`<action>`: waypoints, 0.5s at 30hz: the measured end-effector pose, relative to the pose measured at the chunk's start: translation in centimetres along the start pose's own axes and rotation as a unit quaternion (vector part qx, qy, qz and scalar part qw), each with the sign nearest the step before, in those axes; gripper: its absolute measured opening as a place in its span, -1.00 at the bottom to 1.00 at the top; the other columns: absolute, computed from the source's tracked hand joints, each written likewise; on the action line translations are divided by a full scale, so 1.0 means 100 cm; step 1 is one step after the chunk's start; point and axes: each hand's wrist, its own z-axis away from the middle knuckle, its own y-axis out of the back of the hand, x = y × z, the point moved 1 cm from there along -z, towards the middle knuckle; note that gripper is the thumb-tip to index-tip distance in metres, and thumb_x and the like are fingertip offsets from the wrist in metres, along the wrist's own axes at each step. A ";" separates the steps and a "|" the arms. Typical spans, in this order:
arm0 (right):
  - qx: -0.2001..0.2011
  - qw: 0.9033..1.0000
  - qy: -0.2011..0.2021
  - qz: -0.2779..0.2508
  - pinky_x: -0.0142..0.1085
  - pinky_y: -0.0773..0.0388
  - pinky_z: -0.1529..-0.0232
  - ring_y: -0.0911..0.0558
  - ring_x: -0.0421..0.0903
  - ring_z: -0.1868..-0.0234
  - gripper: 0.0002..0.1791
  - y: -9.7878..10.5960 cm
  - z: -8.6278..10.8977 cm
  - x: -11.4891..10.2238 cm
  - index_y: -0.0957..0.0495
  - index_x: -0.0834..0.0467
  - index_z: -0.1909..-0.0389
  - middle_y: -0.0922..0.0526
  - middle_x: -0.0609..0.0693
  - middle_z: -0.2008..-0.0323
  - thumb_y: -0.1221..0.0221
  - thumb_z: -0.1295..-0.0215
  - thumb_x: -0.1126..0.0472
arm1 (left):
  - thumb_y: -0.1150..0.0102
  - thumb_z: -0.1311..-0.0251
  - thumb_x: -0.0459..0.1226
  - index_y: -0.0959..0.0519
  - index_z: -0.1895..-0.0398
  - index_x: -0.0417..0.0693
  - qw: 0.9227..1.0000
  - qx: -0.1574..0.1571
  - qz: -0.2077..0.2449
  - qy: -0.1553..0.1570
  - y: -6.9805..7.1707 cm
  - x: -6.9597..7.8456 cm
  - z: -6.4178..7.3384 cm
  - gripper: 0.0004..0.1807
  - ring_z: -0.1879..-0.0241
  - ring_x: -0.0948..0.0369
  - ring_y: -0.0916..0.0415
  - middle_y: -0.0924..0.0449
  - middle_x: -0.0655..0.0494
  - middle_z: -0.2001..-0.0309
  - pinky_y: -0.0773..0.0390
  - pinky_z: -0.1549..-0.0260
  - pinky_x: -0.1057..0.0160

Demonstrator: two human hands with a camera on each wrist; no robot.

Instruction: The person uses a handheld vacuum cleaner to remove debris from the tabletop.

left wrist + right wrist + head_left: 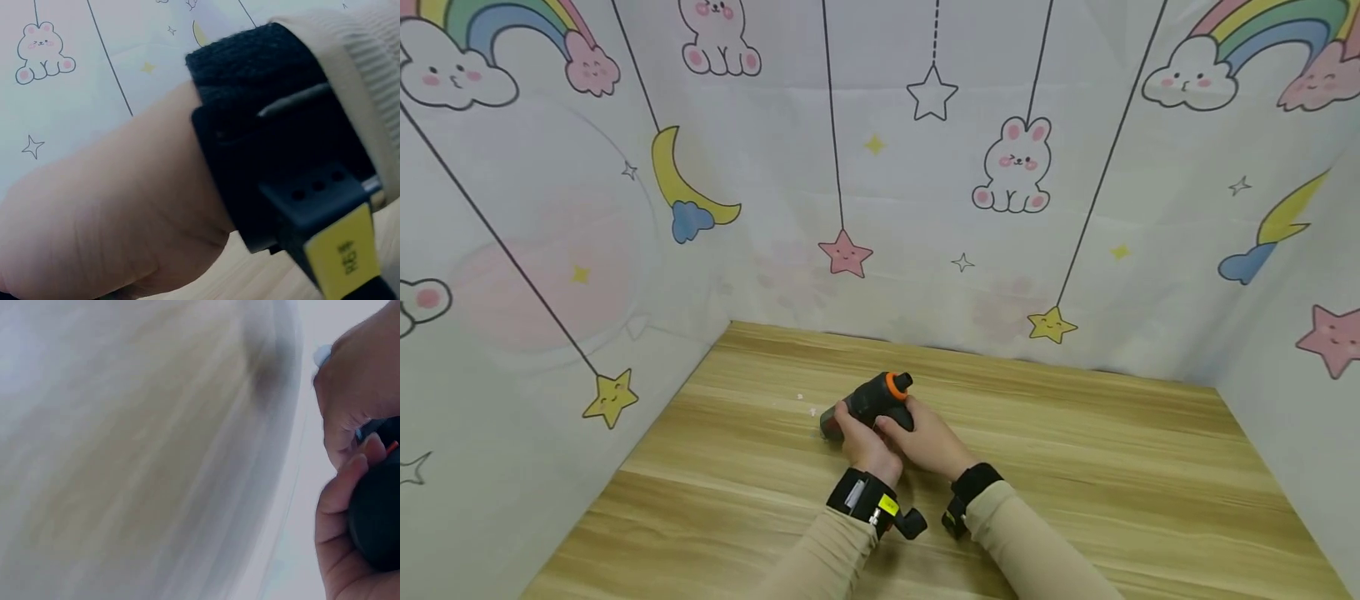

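Note:
A black cordless drill [869, 398] with an orange ring [895, 385] behind its dark nose is held low over the table, nose toward the right. My left hand [871, 452] grips the body near its rear end, thumb along the near side. From the right, my right hand [936, 442] grips the handle. In the right wrist view, curled fingers of the right hand [334, 537] wrap the rounded dark end of the drill [378, 515], with the left hand [365, 381] just above. The left wrist view shows mostly the back of the wrist, the drill largely hidden.
Both hands are over the middle of a wood-grain table [1112, 467]. A few small white bits [812, 412] lie left of the drill. A white printed curtain [925, 208] encloses the table at the back and sides. Each wrist wears a black strap [976, 482] with a camera.

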 end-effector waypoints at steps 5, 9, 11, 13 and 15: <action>-0.025 1.000 0.006 -0.006 -0.16 -0.50 0.13 -0.59 -0.13 0.25 -0.38 -0.008 -0.004 -0.005 -0.34 0.06 -0.24 -0.61 -0.08 0.19 -0.09 -0.34 -0.24 | 0.14 -0.32 0.18 -0.48 -0.10 -0.22 1.000 0.007 0.021 -0.015 0.004 0.005 -0.008 -0.34 0.00 0.15 -0.51 -0.53 -0.01 -0.02 -0.49 -0.02 0.25; -0.043 0.998 0.013 -0.037 -0.15 -0.50 0.03 -0.60 -0.16 0.14 -0.37 -0.012 -0.007 -0.004 -0.28 0.04 -0.31 -0.61 -0.06 0.07 -0.11 -0.35 -0.19 | 0.13 -0.32 0.17 -0.46 -0.11 -0.21 0.999 0.020 0.004 -0.025 0.005 0.010 -0.010 -0.35 -0.01 0.12 -0.50 -0.50 -0.03 -0.06 -0.50 0.00 0.23; -0.054 0.997 0.013 -0.057 -0.16 -0.52 0.05 -0.61 -0.14 0.14 -0.39 -0.013 -0.007 -0.003 -0.28 0.06 -0.31 -0.61 -0.03 0.07 -0.12 -0.36 -0.15 | 0.13 -0.31 0.19 -0.45 -0.12 -0.19 1.000 0.016 0.001 -0.012 0.006 0.011 -0.010 -0.34 -0.02 0.12 -0.49 -0.48 -0.02 -0.08 -0.50 -0.01 0.23; -0.063 0.995 0.008 -0.079 -0.18 -0.54 0.16 -0.61 -0.11 0.23 -0.43 -0.011 -0.006 -0.001 -0.31 0.09 -0.26 -0.61 0.00 0.15 -0.14 -0.36 -0.10 | 0.15 -0.31 0.21 -0.42 -0.15 -0.16 1.000 -0.007 -0.004 0.016 0.005 0.011 -0.009 -0.33 -0.04 0.13 -0.47 -0.45 0.00 -0.11 -0.48 -0.03 0.24; -0.067 0.993 -0.007 -0.097 -0.20 -0.56 0.33 -0.60 -0.08 0.39 -0.51 -0.007 -0.005 0.002 -0.38 0.12 -0.17 -0.62 0.02 0.30 -0.16 -0.35 -0.06 | 0.16 -0.29 0.25 -0.41 -0.17 -0.12 0.998 -0.033 -0.018 0.056 0.005 0.009 -0.010 -0.30 -0.03 0.15 -0.46 -0.45 0.02 -0.11 -0.44 -0.04 0.25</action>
